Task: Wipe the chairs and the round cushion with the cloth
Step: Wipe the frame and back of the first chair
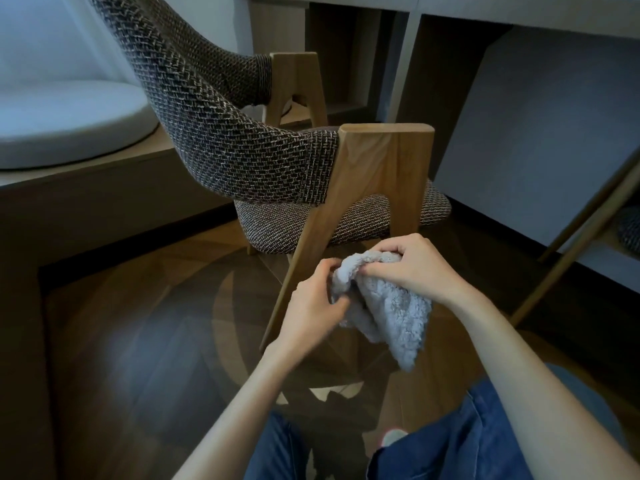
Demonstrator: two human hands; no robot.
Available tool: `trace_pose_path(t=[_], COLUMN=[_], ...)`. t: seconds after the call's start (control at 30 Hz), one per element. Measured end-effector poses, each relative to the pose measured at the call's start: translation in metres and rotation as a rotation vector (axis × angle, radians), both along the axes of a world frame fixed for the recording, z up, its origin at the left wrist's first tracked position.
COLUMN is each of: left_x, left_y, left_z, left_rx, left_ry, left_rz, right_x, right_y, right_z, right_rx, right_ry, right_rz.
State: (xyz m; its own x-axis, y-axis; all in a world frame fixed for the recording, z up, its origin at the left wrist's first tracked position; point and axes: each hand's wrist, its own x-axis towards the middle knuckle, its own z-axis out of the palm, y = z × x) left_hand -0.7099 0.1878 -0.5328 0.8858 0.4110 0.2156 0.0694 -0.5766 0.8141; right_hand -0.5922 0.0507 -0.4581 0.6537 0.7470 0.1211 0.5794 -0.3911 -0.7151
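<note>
Both hands — left hand [313,299], right hand [408,268] — pinch the cloth [391,313] before the chair [242,147]

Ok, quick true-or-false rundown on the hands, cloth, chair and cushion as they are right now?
1. The left hand and the right hand both grip the cloth. True.
2. The chair has a woven fabric backrest on a wooden frame. True.
3. The cloth lies spread flat on the chair's seat. False: it hangs bunched between the hands, in front of the wooden leg.
4. The round cushion lies on the floor under the chair. False: it rests on the raised ledge to the left of the chair.
</note>
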Motion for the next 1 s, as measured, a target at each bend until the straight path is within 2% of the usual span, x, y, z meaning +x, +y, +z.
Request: trace_pose_path(t=[0.07,0.13,0.2,0.27,0.33,0.5,0.57,0.63,0.7,0.77,0.83,0.9,0.97,1.0], left_x=[-0.003,-0.005,-0.004,-0.002,-0.002,0.0,0.0,-0.003,-0.006,-0.009,-0.01,-0.009,-0.005,-0.002], left_y=[0.007,0.016,0.021,0.02,0.016,0.016,0.02,0.023,0.025,0.023,0.021,0.022,0.025,0.026], left_z=[0.002,0.003,0.004,0.011,0.021,0.034,0.041,0.05,0.059,0.07,0.086,0.102,0.119,0.127], left_rx=[0.04,0.039,-0.088,-0.471,-0.838,-1.071,-1.198,-1.251,-1.212,-1.081,-0.831,-0.536,-0.277,-0.134], left_ry=[0.028,0.128,0.199,0.177,0.145,0.115,0.066,0.053,0.048,0.021,-0.067,-0.214,-0.367,-0.434], left_rz=[0.052,0.07,0.066,0.087,0.081,0.02,-0.017,-0.094,-0.161,-0.181,-0.132,-0.029,0.03,0.051], right_x=[0.002,0.0,-0.005,-0.013,-0.019,-0.031,-0.033,-0.033,-0.033,-0.034,-0.034,-0.032,-0.026,-0.02], right_y=[-0.002,-0.001,0.003,0.01,0.017,0.022,0.021,0.02,0.018,0.015,0.01,0.005,0.004,0.007], right_z=[-0.002,-0.005,-0.007,-0.01,-0.016,-0.024,-0.024,-0.022,-0.018,-0.012,-0.002,0.009,0.017,0.022], right_rx=[-0.059,-0.156,-0.146,-0.061,-0.005,0.059,0.077,0.115,0.215,0.312,0.501,0.726,0.84,0.854], right_ry=[-0.102,-0.312,-0.442,-0.4,-0.248,0.113,0.103,0.006,-0.063,-0.13,-0.238,-0.437,-0.619,-0.649], right_rz=[-0.084,-0.202,-0.263,-0.251,-0.164,0.033,0.038,0.0,-0.043,-0.108,-0.297,-0.525,-0.66,-0.681])
